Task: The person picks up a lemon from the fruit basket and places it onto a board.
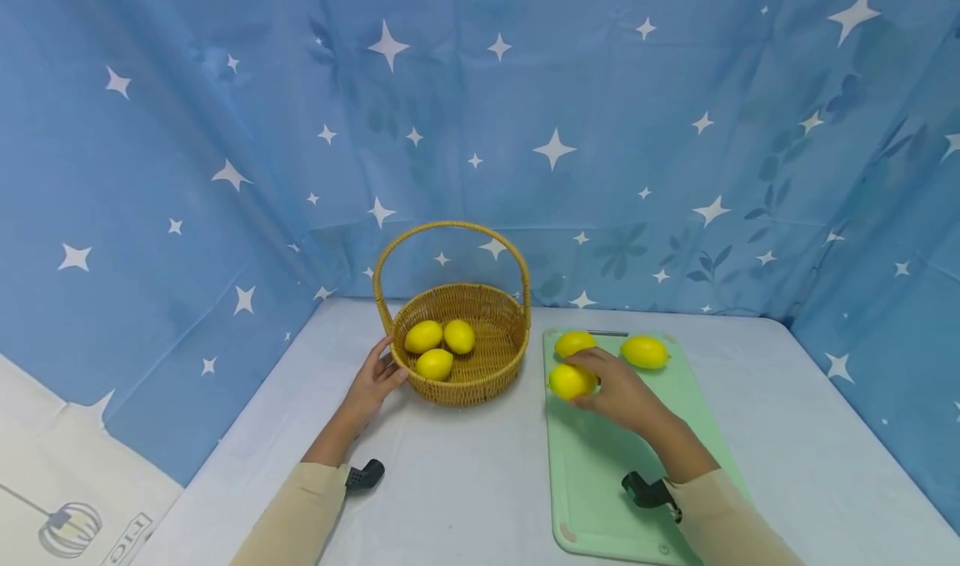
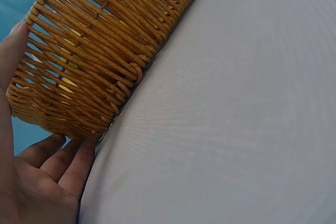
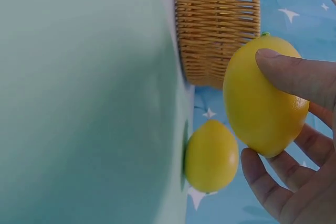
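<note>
At the left, a blue curtain point(image 1: 450, 132) with white stars stands along the desk point(image 1: 465, 483), whose left edge slants toward the far left corner. A beige left sleeve point(image 1: 292, 512) reaches in over the near part of the desk, a black device point(image 1: 366, 475) at its cuff. The left hand point(image 1: 372, 383) holds the side of a woven basket point(image 1: 465, 393), thumb at the rim and fingertips against the lower wall. The basket sits upright near the far edge, left of its middle, its tall handle point(image 1: 452, 225) arching above it. Inside, grouped toward the left, lie three lemons: one at the left point(image 1: 423, 337), one in front point(image 1: 434, 364) and one at the right point(image 1: 460, 337). Past a strip of bare desk comes a pale green board point(image 1: 592, 483), its far end near the desk's far edge. Over the board's far left part, the right hand point(image 1: 618, 391) grips a lemon point(image 1: 569, 381) between thumb and fingers, raised off the surface. Just behind it is another lemon point(image 1: 575, 343), and to the right a further lemon point(image 1: 645, 352) rests by the board's far right corner. The right sleeve point(image 1: 723, 520) comes in from the near side, with a second black device point(image 1: 647, 491) by its cuff.
</note>
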`<act>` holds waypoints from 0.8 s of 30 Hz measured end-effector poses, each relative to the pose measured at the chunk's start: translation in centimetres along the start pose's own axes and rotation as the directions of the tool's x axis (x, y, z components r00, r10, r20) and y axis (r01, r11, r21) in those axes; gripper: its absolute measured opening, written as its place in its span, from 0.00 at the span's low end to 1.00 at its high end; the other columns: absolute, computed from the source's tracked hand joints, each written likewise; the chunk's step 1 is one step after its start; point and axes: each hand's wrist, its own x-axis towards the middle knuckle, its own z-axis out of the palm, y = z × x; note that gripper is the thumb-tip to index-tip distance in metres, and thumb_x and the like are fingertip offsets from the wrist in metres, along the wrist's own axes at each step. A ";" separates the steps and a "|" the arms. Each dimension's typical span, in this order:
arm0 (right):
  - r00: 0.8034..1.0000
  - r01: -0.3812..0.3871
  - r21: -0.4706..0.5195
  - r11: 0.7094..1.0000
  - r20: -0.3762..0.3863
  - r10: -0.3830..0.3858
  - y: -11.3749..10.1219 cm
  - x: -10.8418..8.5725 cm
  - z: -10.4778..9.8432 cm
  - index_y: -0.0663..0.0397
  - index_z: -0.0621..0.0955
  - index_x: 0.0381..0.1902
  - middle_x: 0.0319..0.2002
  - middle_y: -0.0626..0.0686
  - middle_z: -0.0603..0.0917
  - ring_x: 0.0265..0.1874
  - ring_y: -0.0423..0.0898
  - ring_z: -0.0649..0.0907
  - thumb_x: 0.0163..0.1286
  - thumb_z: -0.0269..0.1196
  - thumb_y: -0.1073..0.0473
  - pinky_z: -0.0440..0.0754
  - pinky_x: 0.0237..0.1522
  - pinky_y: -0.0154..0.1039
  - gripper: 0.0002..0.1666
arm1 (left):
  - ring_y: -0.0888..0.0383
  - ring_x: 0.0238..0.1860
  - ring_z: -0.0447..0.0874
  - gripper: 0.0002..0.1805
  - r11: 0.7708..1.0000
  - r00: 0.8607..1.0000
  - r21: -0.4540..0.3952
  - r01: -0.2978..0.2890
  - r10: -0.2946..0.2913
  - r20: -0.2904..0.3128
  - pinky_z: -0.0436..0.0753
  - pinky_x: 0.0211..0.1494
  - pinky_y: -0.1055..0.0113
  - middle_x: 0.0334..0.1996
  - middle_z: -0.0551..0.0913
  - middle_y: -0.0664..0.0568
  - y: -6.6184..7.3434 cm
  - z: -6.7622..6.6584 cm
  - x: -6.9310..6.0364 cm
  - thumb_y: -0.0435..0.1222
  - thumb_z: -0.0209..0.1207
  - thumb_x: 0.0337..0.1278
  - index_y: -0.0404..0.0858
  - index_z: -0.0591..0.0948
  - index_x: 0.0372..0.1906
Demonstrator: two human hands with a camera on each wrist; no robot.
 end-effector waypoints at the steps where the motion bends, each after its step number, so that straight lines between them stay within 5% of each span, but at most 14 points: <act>1: 1.000 -0.001 -0.003 1.000 0.000 0.001 0.2 -0.2 0.0 0.55 0.77 0.63 0.62 0.56 0.74 0.61 0.59 0.72 0.55 0.75 0.59 0.71 0.59 0.61 0.37 | 0.44 0.71 0.58 0.43 1.000 1.000 0.002 -0.005 0.005 -0.002 0.65 0.67 0.51 0.74 0.54 0.38 -0.1 0.0 0.0 0.45 0.62 0.64 0.55 0.51 0.77; 24: 0.997 -0.046 -0.010 0.999 0.064 0.047 2.0 -3.0 0.2 0.57 0.79 0.59 0.57 0.52 0.78 0.56 0.55 0.76 0.52 0.77 0.59 0.73 0.58 0.56 0.35 | 0.42 0.71 0.57 0.44 1.000 1.000 0.013 0.014 -0.014 -0.007 0.64 0.68 0.49 0.74 0.53 0.37 0.5 0.2 -0.2 0.45 0.62 0.64 0.56 0.50 0.77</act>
